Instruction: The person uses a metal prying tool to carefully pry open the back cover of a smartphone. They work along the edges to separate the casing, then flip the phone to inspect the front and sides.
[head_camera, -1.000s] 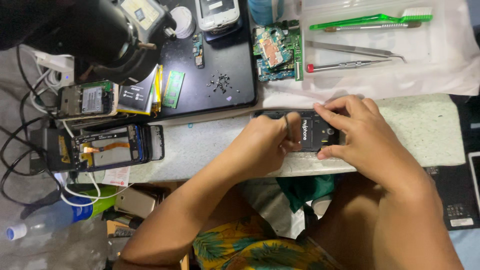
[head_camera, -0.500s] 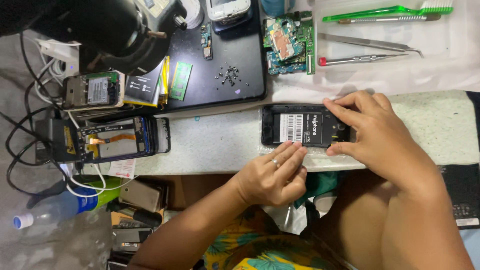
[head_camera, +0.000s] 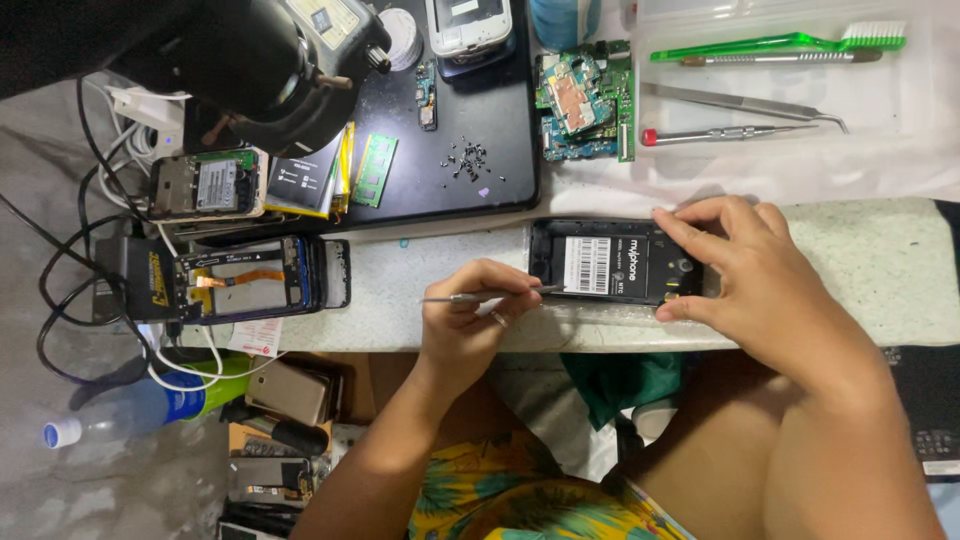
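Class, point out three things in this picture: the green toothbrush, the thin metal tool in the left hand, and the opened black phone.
green toothbrush (head_camera: 760, 44), head view, middle of its handle
thin metal tool (head_camera: 500, 295), head view, mid-shaft
opened black phone (head_camera: 612, 262), head view, inner back panel

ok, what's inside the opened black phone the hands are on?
Inside the black phone: a white barcode label and dark inner frame. The right hand covers its right end; the left hand holds a thin metal tool at its left edge.

We note a green toothbrush (head_camera: 780, 42), tweezers (head_camera: 745, 96), loose screws (head_camera: 466, 160), stacked circuit boards (head_camera: 585, 100), and a plastic bottle (head_camera: 135, 408).
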